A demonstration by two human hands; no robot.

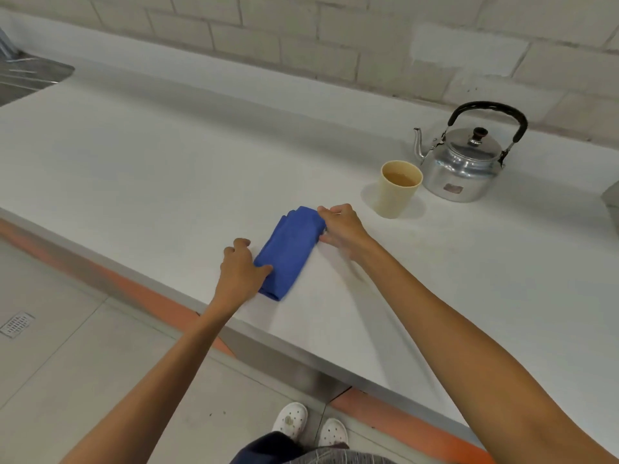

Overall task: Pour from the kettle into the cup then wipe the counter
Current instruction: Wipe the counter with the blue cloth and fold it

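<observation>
A folded blue cloth lies on the white counter near its front edge. My left hand grips the cloth's near end, and my right hand grips its far end. A beige cup with brownish liquid inside stands upright just right of my right hand. Behind the cup sits a shiny metal kettle with a black handle, its lid on and its spout pointing left. Neither hand touches the cup or kettle.
A metal sink is set into the counter at the far left. A tiled wall runs along the back. A grey object shows at the right edge. Below the counter edge are floor tiles, a floor drain and my white shoes.
</observation>
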